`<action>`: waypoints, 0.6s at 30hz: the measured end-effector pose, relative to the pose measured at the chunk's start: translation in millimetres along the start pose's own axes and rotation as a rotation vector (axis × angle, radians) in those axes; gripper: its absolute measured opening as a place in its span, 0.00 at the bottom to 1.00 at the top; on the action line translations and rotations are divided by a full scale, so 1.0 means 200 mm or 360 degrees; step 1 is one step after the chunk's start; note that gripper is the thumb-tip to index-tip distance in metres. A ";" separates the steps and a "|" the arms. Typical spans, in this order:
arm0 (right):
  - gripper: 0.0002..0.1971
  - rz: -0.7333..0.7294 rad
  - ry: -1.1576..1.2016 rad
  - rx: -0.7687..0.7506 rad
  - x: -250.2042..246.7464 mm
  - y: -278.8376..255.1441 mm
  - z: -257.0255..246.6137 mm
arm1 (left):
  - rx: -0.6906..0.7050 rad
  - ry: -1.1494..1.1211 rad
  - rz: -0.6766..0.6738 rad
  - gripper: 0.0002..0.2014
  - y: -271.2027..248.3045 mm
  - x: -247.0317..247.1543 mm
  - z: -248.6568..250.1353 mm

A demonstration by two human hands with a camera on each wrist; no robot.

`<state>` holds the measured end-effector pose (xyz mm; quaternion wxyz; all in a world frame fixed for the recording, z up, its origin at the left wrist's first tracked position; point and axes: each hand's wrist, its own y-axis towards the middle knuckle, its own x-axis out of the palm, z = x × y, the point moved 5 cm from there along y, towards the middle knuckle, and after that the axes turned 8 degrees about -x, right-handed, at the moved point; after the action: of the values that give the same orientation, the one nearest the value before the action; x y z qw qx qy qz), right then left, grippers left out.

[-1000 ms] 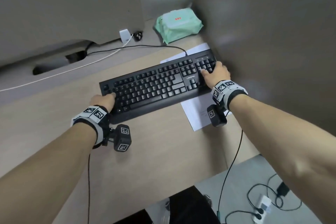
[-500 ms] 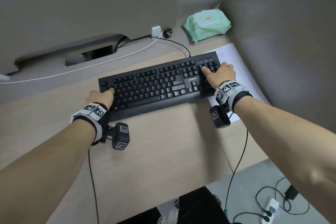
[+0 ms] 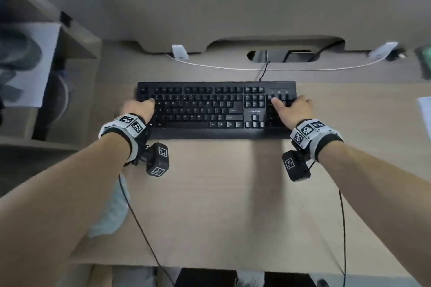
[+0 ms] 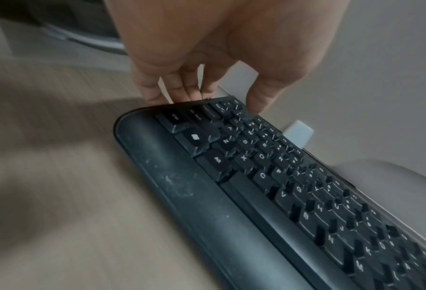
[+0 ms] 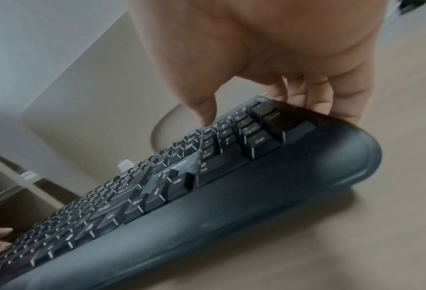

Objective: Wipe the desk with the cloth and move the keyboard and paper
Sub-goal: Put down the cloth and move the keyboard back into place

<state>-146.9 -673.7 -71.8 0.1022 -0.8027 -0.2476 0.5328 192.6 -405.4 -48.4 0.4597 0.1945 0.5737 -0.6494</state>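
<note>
Keyboard [image 3: 217, 109] ends pinched: left hand [image 3: 137, 109], right hand [image 3: 291, 107].

The brand name LONSAN is printed in white on the black keyboard [image 3: 217, 109], just left of the right hand [image 3: 289, 107], above the arrow keys. Letter legends such as X, Z and D can be read on keys near the left hand [image 4: 206, 49]; other legends are blurred.

The paper [image 3: 425, 114] is cut off by the head view's right edge. The cloth [image 3: 113, 212] lies half hidden under the left forearm. Both hands' fingertips vanish behind the keyboard [image 3: 217, 109] ends. A green blurred object [image 3: 425, 58] at far right is unreadable.
</note>
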 end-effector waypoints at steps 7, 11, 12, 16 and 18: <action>0.44 -0.0101 -0.0134 -0.0079 0.25 -0.03 -0.44 | 0.0008 -0.0048 0.0108 0.13 0.39 -0.28 -0.17; 0.46 -0.0102 -0.0173 -0.0087 0.30 0.01 -0.56 | 0.0112 0.0052 0.0159 0.19 0.56 -0.30 -0.18; 0.47 -0.0109 -0.0180 -0.0090 0.31 0.02 -0.58 | 0.0140 0.0069 0.0159 0.19 0.61 -0.29 -0.19; 0.47 -0.0140 -0.0204 -0.0103 0.34 0.05 -0.62 | 0.0240 0.0033 0.0131 0.17 0.56 -0.34 -0.13; 0.45 -0.0140 -0.0197 -0.0105 0.34 0.05 -0.62 | 0.0273 -0.0029 0.0111 0.16 0.55 -0.33 -0.13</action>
<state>-10.0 -634.2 -80.0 0.0835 -0.7595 -0.3058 0.5680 309.2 -347.1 -67.0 0.4689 0.2470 0.5046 -0.6815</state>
